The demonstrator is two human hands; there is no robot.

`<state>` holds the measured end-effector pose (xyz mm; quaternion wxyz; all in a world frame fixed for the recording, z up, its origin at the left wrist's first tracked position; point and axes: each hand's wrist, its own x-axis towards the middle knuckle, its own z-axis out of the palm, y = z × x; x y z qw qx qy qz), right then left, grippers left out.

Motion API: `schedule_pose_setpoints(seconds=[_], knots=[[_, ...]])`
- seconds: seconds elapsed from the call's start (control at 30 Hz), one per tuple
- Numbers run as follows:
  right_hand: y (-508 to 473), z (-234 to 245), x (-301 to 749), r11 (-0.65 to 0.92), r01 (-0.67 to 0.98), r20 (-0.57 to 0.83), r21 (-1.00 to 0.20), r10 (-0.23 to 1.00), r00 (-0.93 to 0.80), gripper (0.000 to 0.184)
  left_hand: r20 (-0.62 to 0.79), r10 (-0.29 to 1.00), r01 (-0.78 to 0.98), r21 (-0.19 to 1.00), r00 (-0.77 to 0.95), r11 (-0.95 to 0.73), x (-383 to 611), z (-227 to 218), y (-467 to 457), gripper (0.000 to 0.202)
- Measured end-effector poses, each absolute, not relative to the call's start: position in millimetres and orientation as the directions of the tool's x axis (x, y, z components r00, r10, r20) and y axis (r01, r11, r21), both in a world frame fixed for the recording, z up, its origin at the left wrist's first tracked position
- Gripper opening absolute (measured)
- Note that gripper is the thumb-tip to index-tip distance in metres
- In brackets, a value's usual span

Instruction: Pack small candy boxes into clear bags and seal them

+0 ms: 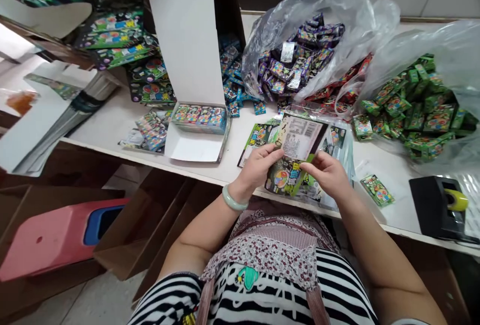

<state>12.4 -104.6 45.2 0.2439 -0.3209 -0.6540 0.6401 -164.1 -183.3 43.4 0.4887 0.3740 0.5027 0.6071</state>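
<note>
Both left hand (259,166) and right hand (332,176) pinch a flat, black-green-and-white printed packet (295,148) at left and right edges, sensibly: it's probably light, flexible, slippery.

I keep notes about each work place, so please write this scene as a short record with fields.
Left hand: grips the printed packaging at its left edge
Right hand: holds its right side
Packaging detail: barcode visible
Open box: left of the hands, lid raised, small packs inside
Purple packs: in a clear bag beyond the hands
Green packs: in another clear bag, further right
Far right: black tape dispenser with yellow tape
</note>
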Motion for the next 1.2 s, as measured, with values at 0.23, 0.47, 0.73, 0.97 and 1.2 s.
schedule_pose_setpoints(seconds=[0.23,0.47,0.73,0.97,1.2], knots=[[-113.6,14.5,37.1,-0.151,0.173,-0.23,-0.973,0.653,-0.722,0.036,-0.224,0.901,-0.587,0.809,-0.372,-0.042,-138.3,18.1,-185.9,0.045],[-139.0,1.8,77.9,-0.063,0.156,-0.157,-0.986,0.686,-0.711,0.056,-0.011,0.983,-0.379,0.924,-0.182,-0.06,-141.1,8.9,-200.8,0.072],[-134.4,25.8,72.6,0.226,0.075,0.158,-0.971,0.848,-0.505,0.05,0.072,0.997,-0.271,0.961,0.026,-0.063,-145.0,14.0,-219.9,0.063],[-142.0,52.1,69.2,0.408,0.141,0.215,-0.902,0.708,-0.673,0.013,0.213,0.961,-0.009,0.976,-0.174,-0.218,-153.0,39.3,-233.7,0.014],[-124.9,60.0,54.4,0.185,0.061,0.109,-0.981,0.778,-0.619,0.021,0.132,0.966,-0.095,0.983,-0.223,-0.156,-152.1,48.6,-213.4,0.013]])
